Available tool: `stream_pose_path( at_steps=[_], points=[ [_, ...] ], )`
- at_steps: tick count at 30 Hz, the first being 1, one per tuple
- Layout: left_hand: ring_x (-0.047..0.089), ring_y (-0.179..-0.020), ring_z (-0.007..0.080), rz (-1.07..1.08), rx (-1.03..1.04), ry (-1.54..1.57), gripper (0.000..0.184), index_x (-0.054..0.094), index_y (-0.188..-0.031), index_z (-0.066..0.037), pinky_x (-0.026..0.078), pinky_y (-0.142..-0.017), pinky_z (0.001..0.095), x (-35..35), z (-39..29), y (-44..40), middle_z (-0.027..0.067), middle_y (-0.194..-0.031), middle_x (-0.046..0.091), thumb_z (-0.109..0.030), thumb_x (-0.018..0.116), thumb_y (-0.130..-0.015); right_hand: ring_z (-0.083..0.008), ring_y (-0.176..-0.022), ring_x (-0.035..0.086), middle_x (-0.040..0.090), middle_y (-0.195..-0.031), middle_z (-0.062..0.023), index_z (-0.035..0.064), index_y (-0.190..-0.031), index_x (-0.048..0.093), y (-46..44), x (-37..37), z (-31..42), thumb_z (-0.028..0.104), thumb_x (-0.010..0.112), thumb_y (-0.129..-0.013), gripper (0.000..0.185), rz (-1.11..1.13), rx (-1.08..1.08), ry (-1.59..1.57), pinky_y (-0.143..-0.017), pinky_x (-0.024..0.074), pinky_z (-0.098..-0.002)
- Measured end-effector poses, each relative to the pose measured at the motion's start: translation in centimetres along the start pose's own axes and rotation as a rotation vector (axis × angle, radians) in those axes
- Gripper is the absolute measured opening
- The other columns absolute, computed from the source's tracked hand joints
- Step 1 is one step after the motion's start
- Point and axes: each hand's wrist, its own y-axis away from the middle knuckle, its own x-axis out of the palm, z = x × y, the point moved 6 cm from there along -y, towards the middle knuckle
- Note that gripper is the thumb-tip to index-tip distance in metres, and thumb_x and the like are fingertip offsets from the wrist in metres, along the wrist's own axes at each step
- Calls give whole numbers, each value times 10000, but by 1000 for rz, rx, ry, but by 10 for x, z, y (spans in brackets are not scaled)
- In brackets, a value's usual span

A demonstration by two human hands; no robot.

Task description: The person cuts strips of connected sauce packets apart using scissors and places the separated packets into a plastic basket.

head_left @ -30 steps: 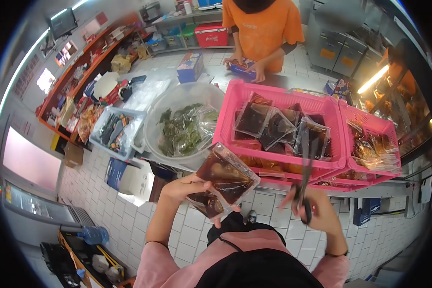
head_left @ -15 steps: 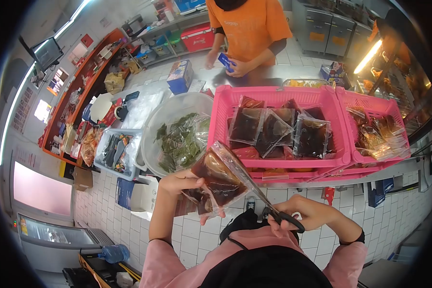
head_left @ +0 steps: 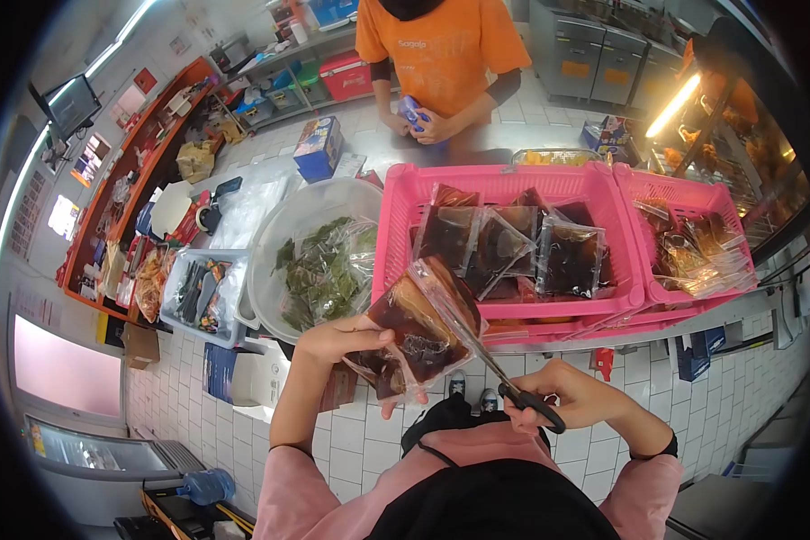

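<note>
My left hand (head_left: pixel 346 342) grips a bundle of clear sauce packets (head_left: pixel 414 333) filled with dark brown liquid, held in front of the pink basket. Scissors (head_left: pixel 529 405) with black handles are in my right hand (head_left: pixel 562 396), fingers through the loops. Their blades point up and left, against the sealed edges of the packets; whether they are closed there I cannot tell. Several more dark sauce packets (head_left: pixel 495 238) lie in the large pink basket (head_left: pixel 634 261). To its left, a round translucent tub (head_left: pixel 265 261) contains bagged green leaves (head_left: pixel 324 279).
Across the counter a person in an orange shirt (head_left: pixel 441 54) holds a blue packet (head_left: pixel 414 112). A smaller pink basket (head_left: pixel 738 211) with packets stands right. A grey-blue bin (head_left: pixel 166 301) of utensils and a blue box (head_left: pixel 319 148) are at left.
The view has shifted slightly, moving the counter left in frame. The scissors stay at the packets' edge. The other person's hands have come together around the blue packet.
</note>
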Motion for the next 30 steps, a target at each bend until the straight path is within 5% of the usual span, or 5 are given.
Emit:
stream_pose_path(
  at_steps=[1, 3, 6, 18, 30],
  points=[
    [492, -896, 115, 18, -4, -24, 333, 550, -1040, 23, 364, -792, 248, 4, -6, 0, 44, -956, 569, -237, 544, -834, -60, -544, 419, 489, -628, -10, -27, -790, 514, 1, 0, -1, 151, 530, -836, 184, -3, 1, 1, -493, 360, -211],
    [484, -905, 112, 36, -7, -51, 347, 541, -1056, 24, 357, -804, 247, 8, -13, -3, 41, -961, 564, -245, 541, -835, -80, -582, 486, 544, -659, -25, -18, -791, 529, 2, 1, -10, 400, 565, -802, 419, -25, 79, -196, -531, 383, -207],
    [465, -924, 104, 35, -21, -117, 356, 524, -1081, 25, 337, -827, 241, 13, -21, -7, 32, -961, 556, -241, 526, -844, -59, -532, 421, 472, -595, -15, -25, -794, 501, 1, 6, -1, 228, 508, -866, 264, -73, -42, -260, -486, 355, -210],
    [465, -912, 96, -24, -170, -210, 316, 575, -1009, 5, 331, -815, 220, 6, -17, -14, 24, -952, 558, -246, 563, -818, -68, -527, 431, 486, -595, -21, -14, -782, 485, 0, 9, -1, 236, 501, -872, 266, -112, -86, -396, -481, 339, -217],
    [486, -860, 92, 156, -170, -152, 267, 589, -944, 11, 349, -787, 214, 34, -55, -13, 34, -892, 579, -227, 531, -837, -71, -525, 444, 479, -567, -18, -2, -743, 491, -13, 2, 4, 225, 512, -866, 260, -181, -99, -482, -491, 332, -214]
  ],
)
